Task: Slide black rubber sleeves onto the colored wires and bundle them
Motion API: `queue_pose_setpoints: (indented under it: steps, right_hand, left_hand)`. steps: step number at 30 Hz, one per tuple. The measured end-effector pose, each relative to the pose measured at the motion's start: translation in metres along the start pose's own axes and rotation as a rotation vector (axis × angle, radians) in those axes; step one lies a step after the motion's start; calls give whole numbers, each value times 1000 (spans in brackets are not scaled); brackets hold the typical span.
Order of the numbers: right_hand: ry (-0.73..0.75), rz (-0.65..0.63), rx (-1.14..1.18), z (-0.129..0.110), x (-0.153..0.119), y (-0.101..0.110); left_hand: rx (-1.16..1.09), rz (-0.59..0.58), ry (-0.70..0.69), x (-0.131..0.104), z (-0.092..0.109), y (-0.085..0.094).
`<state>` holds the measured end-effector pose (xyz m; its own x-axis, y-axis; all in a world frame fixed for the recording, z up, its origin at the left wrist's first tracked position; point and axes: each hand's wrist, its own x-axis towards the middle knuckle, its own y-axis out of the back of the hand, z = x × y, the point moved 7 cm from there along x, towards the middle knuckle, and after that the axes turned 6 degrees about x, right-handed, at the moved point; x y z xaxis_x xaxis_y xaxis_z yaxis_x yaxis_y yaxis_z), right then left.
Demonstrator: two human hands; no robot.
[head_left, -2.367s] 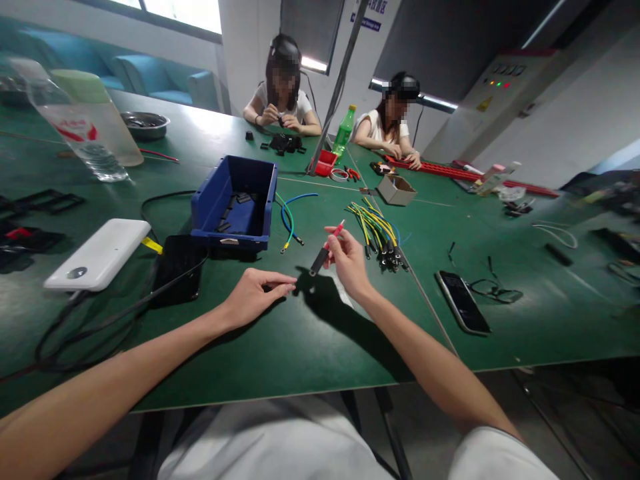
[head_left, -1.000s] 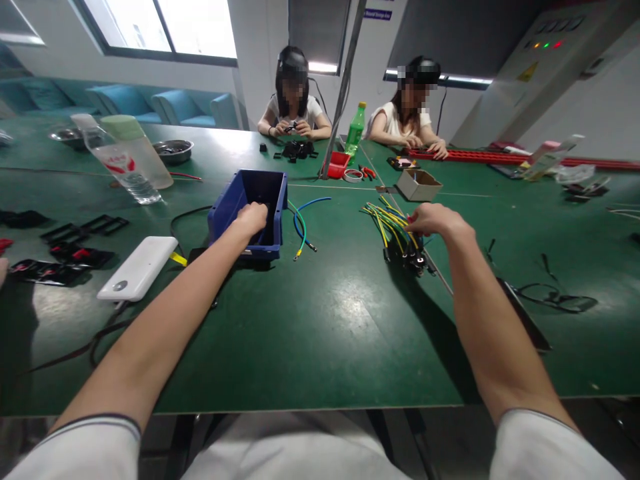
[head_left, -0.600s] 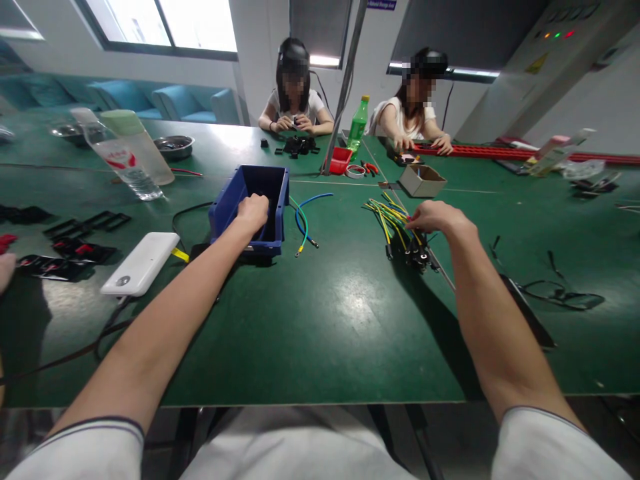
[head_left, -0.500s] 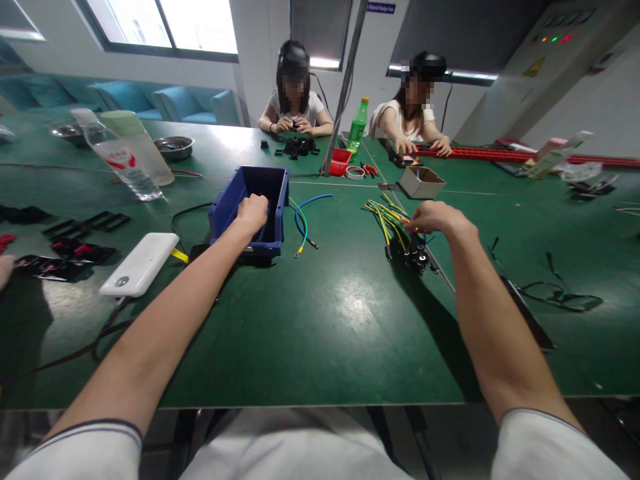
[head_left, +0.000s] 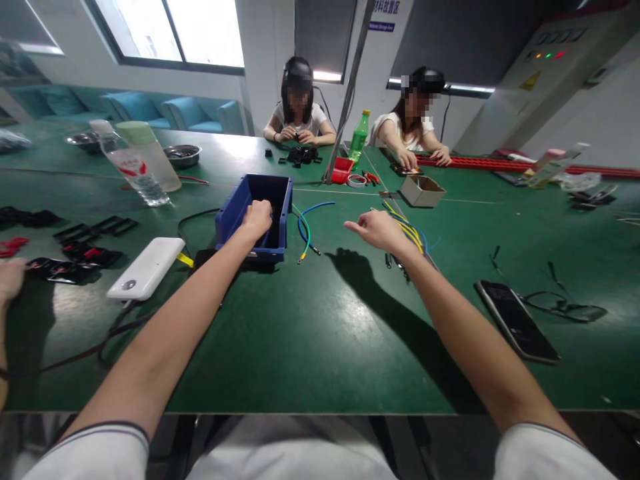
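My left hand (head_left: 259,217) is inside the blue plastic bin (head_left: 229,225), its fingers curled closed; what they hold, if anything, is hidden. My right hand (head_left: 380,230) hovers above the table, open, thumb stretched toward the bin, with nothing visible in it. Behind and partly under it lies a bundle of yellow-green and blue wires (head_left: 411,232), their dark terminal ends partly covered by my hand. Between the bin and my right hand lie a green wire (head_left: 307,233) and a blue wire (head_left: 320,205), apart from the bundle.
A white power bank (head_left: 147,269) and black cables lie left; a phone (head_left: 517,320) and glasses (head_left: 565,303) lie right. Bottles (head_left: 135,175), a small cardboard box (head_left: 423,191) and a red tray (head_left: 342,171) stand farther back. Two people work across the table; another person's hand (head_left: 11,279) shows at left.
My right hand has left the wire bundle, moved left toward the bin and opened. My left hand stays in the bin. The view has tilted slightly upward.
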<state>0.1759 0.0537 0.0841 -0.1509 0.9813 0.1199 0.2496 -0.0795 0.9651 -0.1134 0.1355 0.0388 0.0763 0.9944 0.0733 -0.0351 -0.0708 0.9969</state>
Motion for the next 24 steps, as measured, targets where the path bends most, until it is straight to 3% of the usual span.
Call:
queue_pose_setpoints:
  steps: [4, 12, 17, 24]
  right_hand:
    - [21, -71, 120, -43, -2, -41]
    - [-124, -115, 271, -69, 24, -83]
    - [-142, -109, 417, -72, 36, -96]
    - [-198, -65, 807, -60, 38, -103]
  left_hand:
    - [28, 74, -4, -4, -2, 8]
    - [92, -33, -7, -5, 0, 1]
    - [105, -90, -64, -5, 2, 1]
    - [95, -156, -117, -11, 6, 2]
